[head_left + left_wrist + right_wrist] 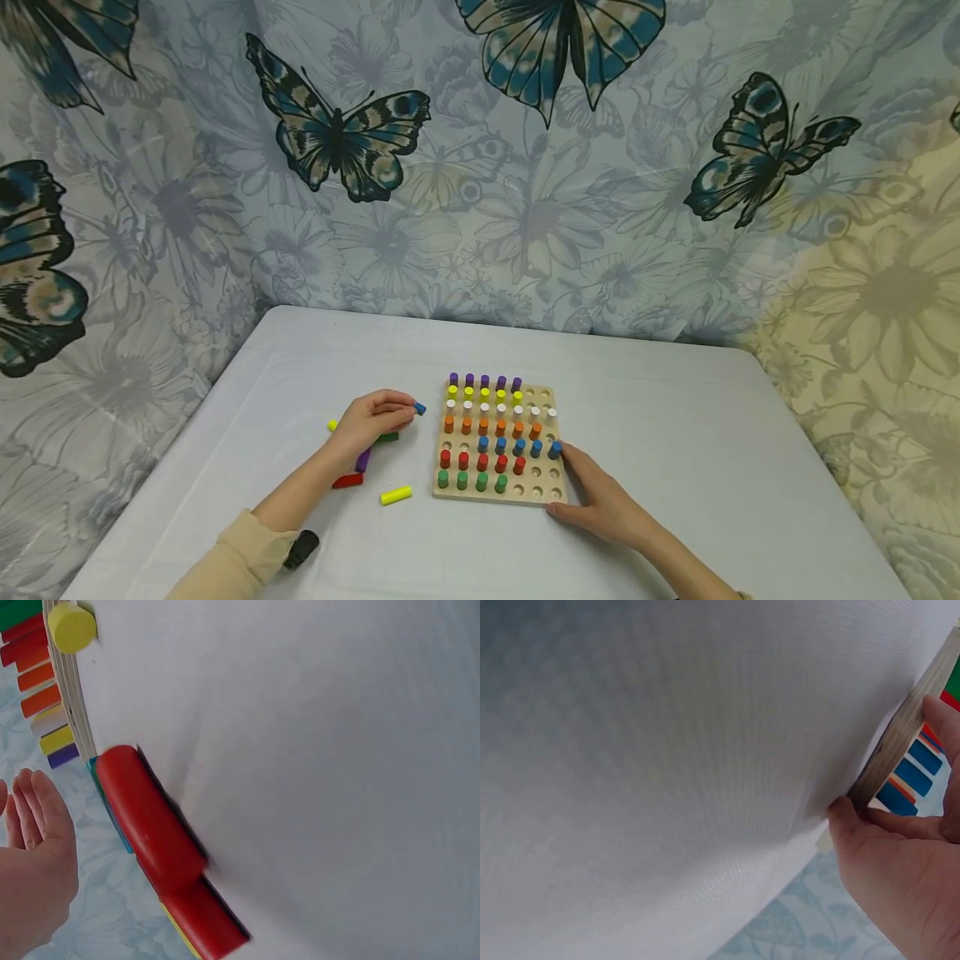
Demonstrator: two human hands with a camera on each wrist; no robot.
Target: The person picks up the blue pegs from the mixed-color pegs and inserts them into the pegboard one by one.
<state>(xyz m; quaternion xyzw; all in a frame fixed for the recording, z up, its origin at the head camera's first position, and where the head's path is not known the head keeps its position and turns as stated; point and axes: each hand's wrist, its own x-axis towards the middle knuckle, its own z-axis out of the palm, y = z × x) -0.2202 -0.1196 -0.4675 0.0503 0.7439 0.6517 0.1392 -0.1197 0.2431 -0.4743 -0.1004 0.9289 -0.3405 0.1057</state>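
A short blue peg [420, 408] is pinched in the fingertips of my left hand [375, 417], to the left of the wooden pegboard [491, 493]. Rows of coloured pegs stand upright in the board: purple, yellow, white, orange, blue, red and green from back to front. My right hand [603, 496] holds the board at its right edge, thumb by the front corner and fingers close to the last blue peg [555, 450]. The right wrist view shows this hand [900, 862] against the board's side [892, 750]. In the left wrist view the blue peg is not visible.
Loose pegs lie left of the board: a yellow peg [396, 496], a red peg [347, 481], a purple peg [363, 460], a green peg [387, 437] and another yellow one, partly hidden. A black object [302, 550] is by the left forearm. The patterned wall stands behind the table.
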